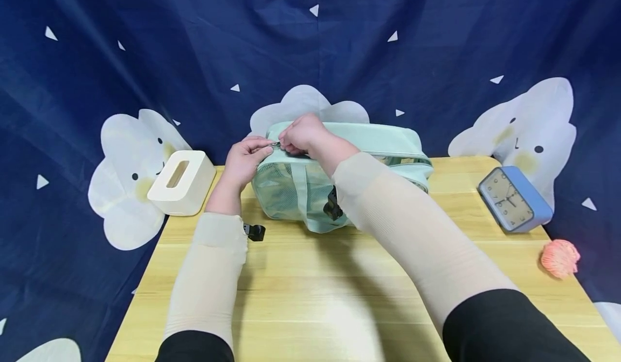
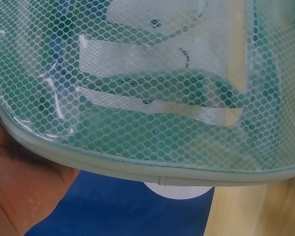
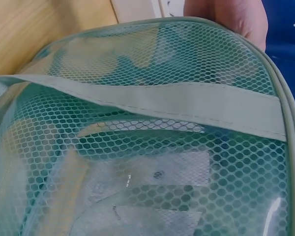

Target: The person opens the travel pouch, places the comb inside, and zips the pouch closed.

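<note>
A pale green mesh bag (image 1: 276, 186) with a strap lies on the table, its top zipper gaping at the right. At its upper left corner my left hand (image 1: 245, 159) pinches the edge by the zipper. Right beside those fingertips, my right hand (image 1: 308, 135) has its fingers curled at a small metal zipper pull (image 1: 276, 144). Part of the left hand (image 2: 27, 189) shows against the rim in the left wrist view. Clear film and honeycomb mesh (image 3: 137, 98) fill the right wrist view, where the right fingers are hidden.
A white tissue box (image 1: 186, 181) stands at the table's left edge. To the right are a blue alarm clock (image 1: 514, 197) and a pink shell-like object (image 1: 559, 258). A dark blue curtain (image 1: 194, 54) with clouds hangs behind the wooden table (image 1: 291, 297).
</note>
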A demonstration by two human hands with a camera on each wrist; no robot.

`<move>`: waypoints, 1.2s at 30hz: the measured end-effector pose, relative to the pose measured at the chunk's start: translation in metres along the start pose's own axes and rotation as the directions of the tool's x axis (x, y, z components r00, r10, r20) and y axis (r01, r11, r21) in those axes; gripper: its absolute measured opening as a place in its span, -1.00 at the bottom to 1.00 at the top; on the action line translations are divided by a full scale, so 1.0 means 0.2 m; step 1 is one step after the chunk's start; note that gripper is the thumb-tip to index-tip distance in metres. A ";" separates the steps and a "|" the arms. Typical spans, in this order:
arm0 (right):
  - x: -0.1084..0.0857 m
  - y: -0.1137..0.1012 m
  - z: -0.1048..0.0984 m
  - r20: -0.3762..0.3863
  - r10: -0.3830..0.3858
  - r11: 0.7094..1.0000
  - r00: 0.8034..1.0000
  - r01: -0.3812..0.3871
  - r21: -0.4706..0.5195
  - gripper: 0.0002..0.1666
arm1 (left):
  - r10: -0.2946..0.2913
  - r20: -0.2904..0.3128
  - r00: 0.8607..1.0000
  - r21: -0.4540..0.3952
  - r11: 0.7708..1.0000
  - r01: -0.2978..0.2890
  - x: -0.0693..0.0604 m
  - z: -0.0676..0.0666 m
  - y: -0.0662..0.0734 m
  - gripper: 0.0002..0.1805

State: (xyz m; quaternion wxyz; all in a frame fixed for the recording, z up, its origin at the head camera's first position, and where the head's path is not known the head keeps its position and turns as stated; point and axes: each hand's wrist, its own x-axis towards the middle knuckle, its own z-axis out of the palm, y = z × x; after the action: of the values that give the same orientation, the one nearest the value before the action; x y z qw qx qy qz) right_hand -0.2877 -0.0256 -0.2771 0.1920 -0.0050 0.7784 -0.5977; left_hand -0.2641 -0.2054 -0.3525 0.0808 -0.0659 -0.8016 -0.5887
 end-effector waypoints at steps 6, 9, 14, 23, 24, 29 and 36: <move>-0.03 0.01 -0.04 -0.012 -0.001 1.000 1.000 0.000 -0.018 -0.77 | -0.006 0.013 1.000 0.006 1.000 0.006 -0.01 0.01 0.01 -0.72; -0.05 0.01 -0.07 0.004 0.009 0.999 1.000 -0.009 -0.053 -0.74 | 0.002 0.012 1.000 0.022 1.000 -0.003 0.00 0.01 0.00 -0.73; -0.07 0.01 -0.15 0.033 0.033 0.995 0.999 -0.029 -0.097 -0.74 | 0.014 -0.006 1.000 0.023 1.000 -0.014 0.01 0.01 -0.01 -0.73; -0.11 0.01 -0.30 0.054 0.080 0.994 0.995 -0.076 -0.076 -0.82 | -0.010 -0.021 1.000 0.049 0.999 0.011 0.02 -0.01 -0.03 -0.72; -0.12 0.01 -0.32 0.053 0.082 0.994 0.995 -0.077 -0.082 -0.83 | -0.010 -0.023 1.000 0.050 0.999 0.011 0.02 -0.01 -0.03 -0.72; -0.15 0.01 -0.41 0.061 0.087 0.993 0.994 -0.081 -0.091 -0.83 | -0.007 -0.030 1.000 0.062 0.998 0.009 0.04 -0.02 -0.05 -0.71; -0.19 0.05 -0.54 0.040 0.088 0.994 0.995 -0.085 -0.063 -0.85 | -0.009 -0.029 1.000 0.055 0.998 0.011 0.04 -0.02 -0.06 -0.71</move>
State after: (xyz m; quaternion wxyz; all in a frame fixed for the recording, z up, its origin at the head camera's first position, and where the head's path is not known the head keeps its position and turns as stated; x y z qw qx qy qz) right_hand -0.2839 0.0865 -0.2533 0.2341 0.0101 0.7914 -0.5646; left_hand -0.2743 -0.2131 -0.3609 0.0912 -0.0511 -0.8165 -0.5678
